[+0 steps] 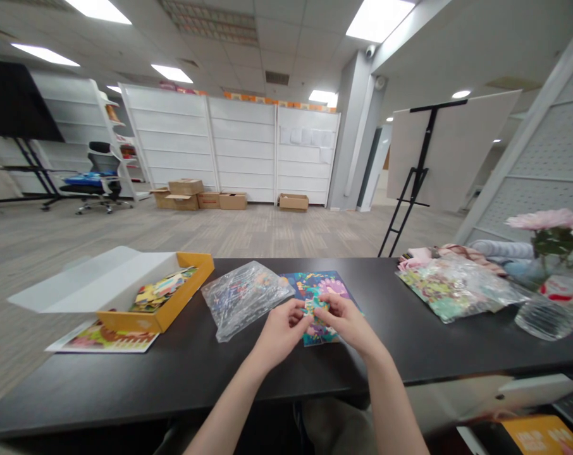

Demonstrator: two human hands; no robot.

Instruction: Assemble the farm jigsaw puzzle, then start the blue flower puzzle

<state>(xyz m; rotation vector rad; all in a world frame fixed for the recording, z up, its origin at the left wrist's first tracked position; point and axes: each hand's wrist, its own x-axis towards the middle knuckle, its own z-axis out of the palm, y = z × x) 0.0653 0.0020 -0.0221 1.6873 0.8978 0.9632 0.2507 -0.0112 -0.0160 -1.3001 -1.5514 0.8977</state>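
Note:
My left hand and my right hand meet above a blue, colourful jigsaw puzzle on the black table. Both are closed, thumbs against fingertips. Between them shows a small puzzle piece, white and teal, pinched by the left fingers. The right fingers pinch at a teal piece close beside it; whether the two pieces are joined I cannot tell. My hands cover part of the puzzle. Left of it lies a clear plastic bag with colourful contents, its edge near the puzzle's corner.
An open yellow box with puzzle pieces rests partly on a picture sheet at the table's left. On the right are a plastic-wrapped colourful packet, folded cloths and a glass vase with pink flowers.

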